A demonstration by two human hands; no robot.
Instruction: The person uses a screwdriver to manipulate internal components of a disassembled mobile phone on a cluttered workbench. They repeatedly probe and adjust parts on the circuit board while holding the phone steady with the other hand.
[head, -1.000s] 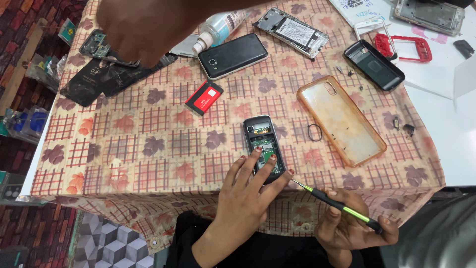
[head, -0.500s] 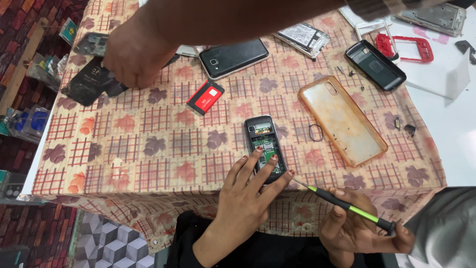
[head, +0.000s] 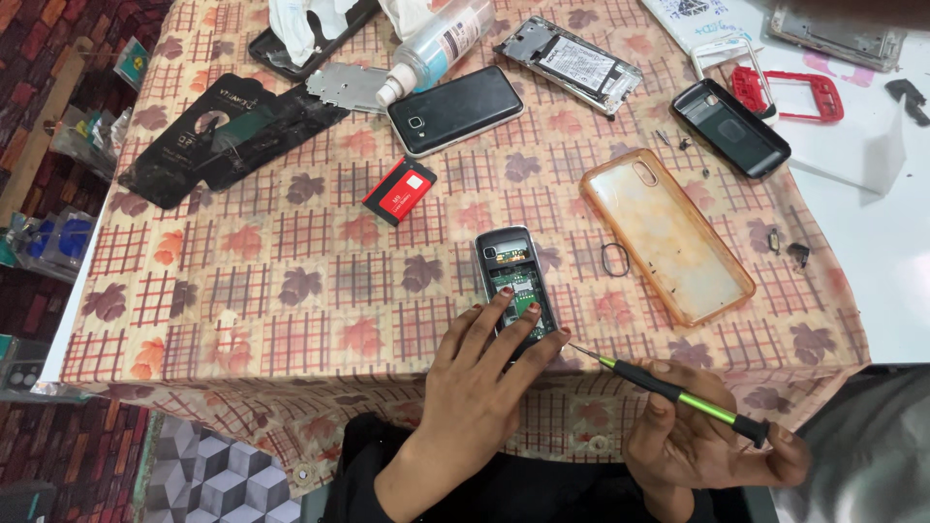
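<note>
Head view: a person's 2 hands work at the near edge of a leaf-patterned tablecloth point(head: 291, 291).
Left hand point(head: 484, 378): fingers point(head: 496, 315) spread and pressed on an opened small phone point(head: 513, 281), pinning it flat to the cloth.
Phone: back cover off, green board showing just beyond the fingertips.
Right hand point(head: 707, 446): fingers closed around a green-and-black screwdriver point(head: 668, 392); its tip sits just beside the phone's lower corner.
Beyond the fingers: red battery point(head: 399, 191), clear amber phone case point(head: 666, 232), black smartphone point(head: 455, 109).
</note>
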